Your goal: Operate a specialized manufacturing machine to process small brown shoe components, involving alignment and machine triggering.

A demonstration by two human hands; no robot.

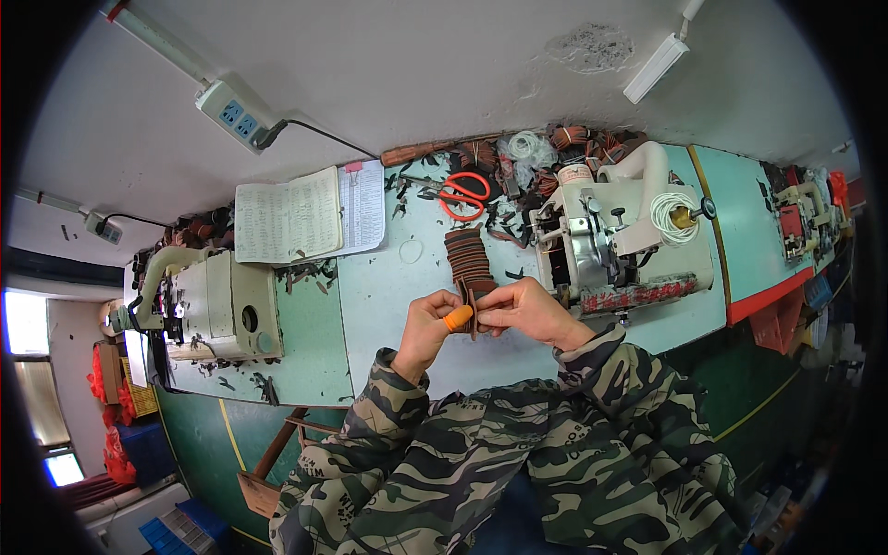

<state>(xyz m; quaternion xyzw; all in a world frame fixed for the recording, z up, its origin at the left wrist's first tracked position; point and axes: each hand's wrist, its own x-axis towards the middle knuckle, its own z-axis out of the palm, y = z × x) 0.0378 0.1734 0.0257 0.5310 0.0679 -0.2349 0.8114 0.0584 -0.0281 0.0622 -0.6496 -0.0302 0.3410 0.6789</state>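
On my feed I see a workshop: 3 machines [211, 301] on worktables [388, 305], red-handled scissors [446, 194], scattered dark scraps [267, 388].

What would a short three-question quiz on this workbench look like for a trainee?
1. Which hand wears the orange finger cover?
2. True or false: the red-handled scissors lie between the notebook and the machine bearing a coil of white cord.
3. Choose what is being held: A) a power cable, B) a thin brown piece, C) a glass bottle.

Key: 1. The left hand. 2. True. 3. B.
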